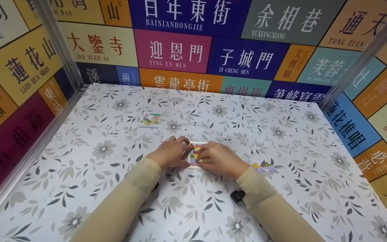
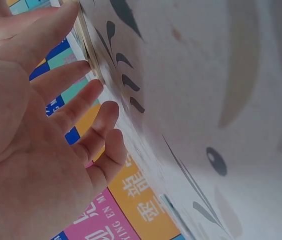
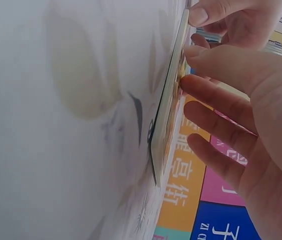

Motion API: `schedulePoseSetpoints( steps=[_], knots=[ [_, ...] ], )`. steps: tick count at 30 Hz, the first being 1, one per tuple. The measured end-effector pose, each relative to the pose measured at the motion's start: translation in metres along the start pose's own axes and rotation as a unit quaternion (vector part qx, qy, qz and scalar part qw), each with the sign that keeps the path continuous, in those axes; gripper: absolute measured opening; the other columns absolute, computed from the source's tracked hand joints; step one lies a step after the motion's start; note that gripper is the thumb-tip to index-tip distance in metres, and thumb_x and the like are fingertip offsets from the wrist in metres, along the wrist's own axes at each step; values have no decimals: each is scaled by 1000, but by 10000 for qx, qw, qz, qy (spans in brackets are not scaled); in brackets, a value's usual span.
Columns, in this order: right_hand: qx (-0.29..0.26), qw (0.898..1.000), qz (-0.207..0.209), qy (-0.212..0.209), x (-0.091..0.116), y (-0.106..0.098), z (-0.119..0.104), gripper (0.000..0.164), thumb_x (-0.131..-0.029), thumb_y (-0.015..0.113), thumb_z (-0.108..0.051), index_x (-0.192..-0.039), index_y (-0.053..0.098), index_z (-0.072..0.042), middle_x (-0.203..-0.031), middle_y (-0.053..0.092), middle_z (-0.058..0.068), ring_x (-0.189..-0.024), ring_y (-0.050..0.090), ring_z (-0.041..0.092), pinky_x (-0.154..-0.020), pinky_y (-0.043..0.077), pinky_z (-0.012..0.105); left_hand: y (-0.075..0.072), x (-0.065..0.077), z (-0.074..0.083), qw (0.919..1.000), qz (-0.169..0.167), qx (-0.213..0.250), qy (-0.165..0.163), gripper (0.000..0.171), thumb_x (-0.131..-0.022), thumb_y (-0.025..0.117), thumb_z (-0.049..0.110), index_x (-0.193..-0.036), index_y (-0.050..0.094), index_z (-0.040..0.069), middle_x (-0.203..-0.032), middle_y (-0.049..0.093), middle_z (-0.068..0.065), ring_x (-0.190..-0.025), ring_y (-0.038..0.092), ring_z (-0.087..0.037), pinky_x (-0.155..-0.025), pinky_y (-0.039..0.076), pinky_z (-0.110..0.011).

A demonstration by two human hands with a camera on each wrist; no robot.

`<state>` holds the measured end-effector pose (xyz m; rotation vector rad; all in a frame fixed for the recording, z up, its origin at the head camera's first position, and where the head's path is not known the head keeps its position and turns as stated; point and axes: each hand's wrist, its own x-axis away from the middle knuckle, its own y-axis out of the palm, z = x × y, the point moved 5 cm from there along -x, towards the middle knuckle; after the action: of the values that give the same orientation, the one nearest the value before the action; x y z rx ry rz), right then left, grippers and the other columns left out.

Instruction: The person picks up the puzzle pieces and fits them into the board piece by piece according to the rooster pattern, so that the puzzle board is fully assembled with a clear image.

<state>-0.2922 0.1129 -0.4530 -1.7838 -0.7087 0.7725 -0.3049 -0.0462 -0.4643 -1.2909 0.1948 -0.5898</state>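
Note:
A small jigsaw puzzle board (image 1: 195, 158) with a pale rim and brightly coloured pieces lies flat on the table between both hands. My left hand (image 1: 173, 153) is at its left side; in the left wrist view the thumb and nearest fingertips meet the board's edge (image 2: 87, 42), with the other fingers spread loosely. My right hand (image 1: 218, 158) reaches over the board's right part and hides it. In the right wrist view, its thumb and index fingertips touch the coloured top of the board (image 3: 163, 135), while the remaining fingers extend above it.
Coloured jigsaw pieces (image 1: 150, 120) lie together at the back left of the flower-patterned table (image 1: 89, 188). Several loose pieces (image 1: 265, 167) sit to the right, beside my right forearm. Printed panels (image 1: 173, 50) with large characters wall in the back and sides.

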Motion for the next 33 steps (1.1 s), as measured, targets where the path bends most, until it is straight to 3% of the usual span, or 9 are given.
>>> schedulePoseSetpoints(
  steps=[10, 17, 33],
  knots=[
    [-154, 9993, 82, 342, 13, -6, 10, 13, -89, 79, -19, -101, 83, -16, -109, 75, -3, -107, 68, 18, -97, 54, 37, -1, 1, -3, 9999, 31, 112, -124, 69, -90, 80, 41, -151, 55, 20, -153, 50, -3, -129, 48, -32, -108, 44, -50],
    [-546, 9967, 4, 601, 28, -10, 17, 14, -90, 79, -21, -103, 82, -16, -119, 75, 1, -116, 67, 20, -105, 50, 41, 1, 0, -2, 9999, 98, 93, -78, 69, -89, 81, 41, -149, 57, 19, -151, 51, -3, -126, 49, -32, -105, 46, -49],
    [-597, 9941, 293, 861, 57, -21, 32, 15, -88, 81, -19, -103, 82, -16, -110, 74, -3, -108, 67, 19, -99, 53, 42, 2, -2, -1, 9993, -77, 280, -225, 72, -89, 80, 42, -152, 53, 22, -156, 48, 0, -132, 46, -29, -109, 43, -47]
  ],
)
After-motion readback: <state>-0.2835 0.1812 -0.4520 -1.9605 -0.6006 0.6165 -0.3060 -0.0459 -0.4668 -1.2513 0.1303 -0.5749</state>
